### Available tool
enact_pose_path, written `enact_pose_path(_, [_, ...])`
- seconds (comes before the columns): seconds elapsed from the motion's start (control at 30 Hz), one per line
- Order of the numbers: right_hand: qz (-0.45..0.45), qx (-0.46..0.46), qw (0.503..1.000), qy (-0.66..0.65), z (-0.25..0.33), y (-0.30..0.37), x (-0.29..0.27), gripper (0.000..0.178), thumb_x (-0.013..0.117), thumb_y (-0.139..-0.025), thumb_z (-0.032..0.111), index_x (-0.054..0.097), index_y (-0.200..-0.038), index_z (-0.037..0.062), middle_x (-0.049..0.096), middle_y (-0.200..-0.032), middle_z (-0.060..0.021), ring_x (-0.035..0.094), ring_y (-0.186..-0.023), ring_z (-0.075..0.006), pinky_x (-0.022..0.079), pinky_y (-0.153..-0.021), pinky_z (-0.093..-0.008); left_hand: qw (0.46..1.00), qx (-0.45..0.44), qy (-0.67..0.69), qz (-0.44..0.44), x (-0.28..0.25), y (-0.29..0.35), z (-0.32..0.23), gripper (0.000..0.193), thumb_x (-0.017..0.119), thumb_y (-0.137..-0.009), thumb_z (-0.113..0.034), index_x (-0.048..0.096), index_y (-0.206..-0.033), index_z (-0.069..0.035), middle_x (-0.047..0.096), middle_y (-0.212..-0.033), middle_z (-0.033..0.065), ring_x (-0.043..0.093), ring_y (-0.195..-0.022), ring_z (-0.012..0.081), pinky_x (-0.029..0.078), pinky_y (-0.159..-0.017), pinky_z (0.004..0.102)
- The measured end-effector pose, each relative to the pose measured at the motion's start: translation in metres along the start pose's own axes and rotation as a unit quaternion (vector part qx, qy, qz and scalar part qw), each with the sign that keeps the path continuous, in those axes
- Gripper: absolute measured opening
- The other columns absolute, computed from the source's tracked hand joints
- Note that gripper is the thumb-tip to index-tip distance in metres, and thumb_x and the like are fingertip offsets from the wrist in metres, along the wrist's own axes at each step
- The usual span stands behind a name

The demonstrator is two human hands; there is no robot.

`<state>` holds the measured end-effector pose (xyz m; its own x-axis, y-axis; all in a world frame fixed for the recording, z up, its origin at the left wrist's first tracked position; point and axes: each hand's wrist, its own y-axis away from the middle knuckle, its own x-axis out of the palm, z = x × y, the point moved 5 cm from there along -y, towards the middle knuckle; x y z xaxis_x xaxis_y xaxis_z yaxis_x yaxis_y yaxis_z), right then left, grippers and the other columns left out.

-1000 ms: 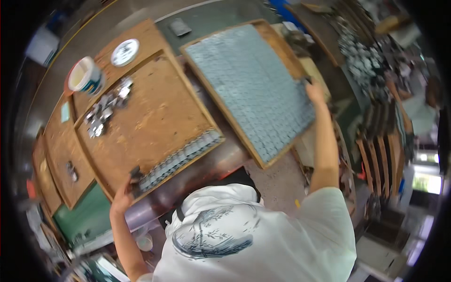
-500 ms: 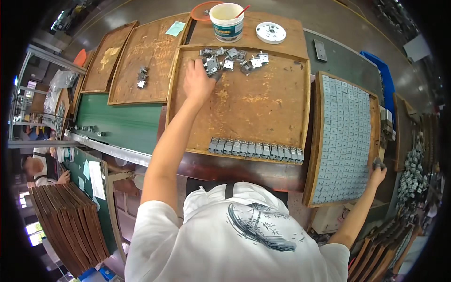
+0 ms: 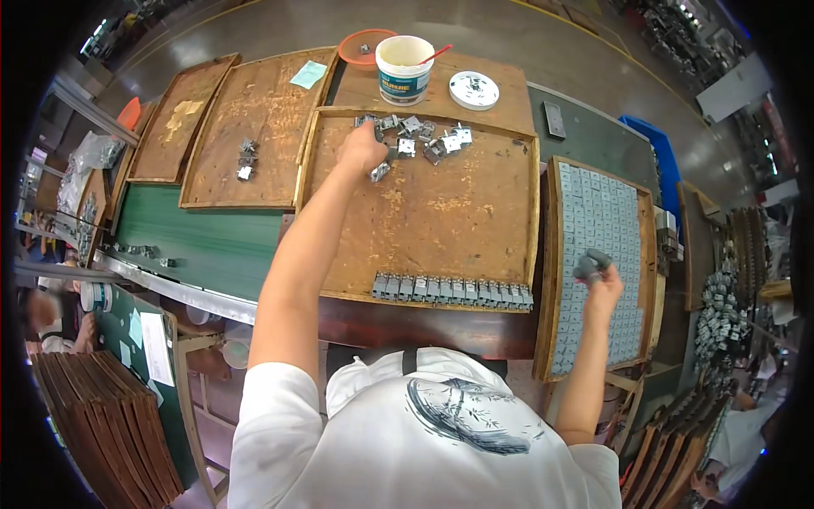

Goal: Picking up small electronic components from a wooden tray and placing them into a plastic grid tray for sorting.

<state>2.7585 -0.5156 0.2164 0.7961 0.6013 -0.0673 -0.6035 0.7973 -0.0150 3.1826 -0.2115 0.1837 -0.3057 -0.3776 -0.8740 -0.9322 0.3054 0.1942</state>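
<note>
My left hand reaches into a loose heap of small silvery metal parts at the far left of a wooden tray. Its fingers bend down over a metal part at the heap's edge and partly hide it. Another metal part lies just below that hand. My right hand hovers above a second wooden tray filled with rows of pale grey square pieces. Dark grey coverings show on its fingertips, which are drawn together; anything between them cannot be made out.
Grey metal blocks line the near edge of the middle tray. Behind it stand a white bucket with a red stick, a round white lid and an orange dish. Stacked wooden trays stand at left, beside another person.
My right hand has moved left, from the right edge of the filled tray to above its pieces. Around my left hand the metal parts have shifted. The view has tilted slightly.
</note>
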Motion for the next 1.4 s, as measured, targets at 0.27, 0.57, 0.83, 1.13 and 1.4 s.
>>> enact_pose_path(0.27, [0.062,0.028,0.996,-0.063,0.034,0.028,0.1,0.022,0.066,-0.086,0.003,0.065,-0.108,-0.0003,0.069,-0.089,-0.0071,0.068,-0.074,-0.0185,0.056,-0.065,-0.0301,0.789,0.057,0.612,-0.005,-0.016,0.085,0.016,0.016,0.055,-0.092,-0.004,0.061,-0.107,-0.009,0.064,-0.082,-0.0007,0.052,-0.061,0.0102,0.036,-0.052,0.0221])
enact_pose_path(0.57, [0.217,0.075,0.965,-0.127,0.042,0.07,0.184,0.032,0.068,-0.085,0.003,0.06,-0.117,0.0005,0.067,-0.094,-0.0055,0.067,-0.078,-0.0162,0.055,-0.07,-0.0287,0.548,-0.068,0.828,0.1,0.007,0.222,0.019,0.03,0.061,-0.093,-0.014,0.06,-0.121,-0.002,0.069,-0.106,0.0089,0.068,-0.087,0.0156,0.054,-0.063,0.0238])
enact_pose_path(0.83, [0.341,-0.214,0.883,0.241,0.091,0.108,0.201,0.027,0.075,-0.081,0.013,0.064,-0.103,0.0017,0.066,-0.088,-0.011,0.066,-0.076,-0.0226,0.052,-0.064,-0.0335,0.71,0.039,0.687,0.151,0.005,0.266,0.01,0.04,0.069,-0.088,-0.009,0.058,-0.125,0.001,0.067,-0.114,0.0081,0.066,-0.095,0.0137,0.055,-0.074,0.0256])
enact_pose_path(1.13, [0.305,-0.355,0.818,0.335,0.103,0.122,0.203,0.025,0.073,-0.067,0.004,0.059,-0.087,-0.001,0.056,-0.083,-0.0146,0.061,-0.076,-0.0354,0.05,-0.064,-0.0412,0.712,0.082,0.676,0.171,0.009,0.282,-0.017,0.037,0.07,-0.088,-0.007,0.059,-0.122,0.003,0.066,-0.11,0.0052,0.062,-0.1,0.0129,0.052,-0.087,0.0277])
enact_pose_path(1.4, [0.243,-0.37,0.825,0.351,0.068,0.124,0.202,0.027,0.072,-0.069,0.003,0.063,-0.094,-0.0022,0.057,-0.087,-0.0155,0.061,-0.079,-0.0356,0.051,-0.066,-0.0424,0.863,0.141,0.481,0.066,0.018,0.29,-0.034,0.058,0.069,-0.081,0.002,0.047,-0.135,0.002,0.054,-0.123,0.0128,0.057,-0.11,0.0223,0.049,-0.092,0.0314])
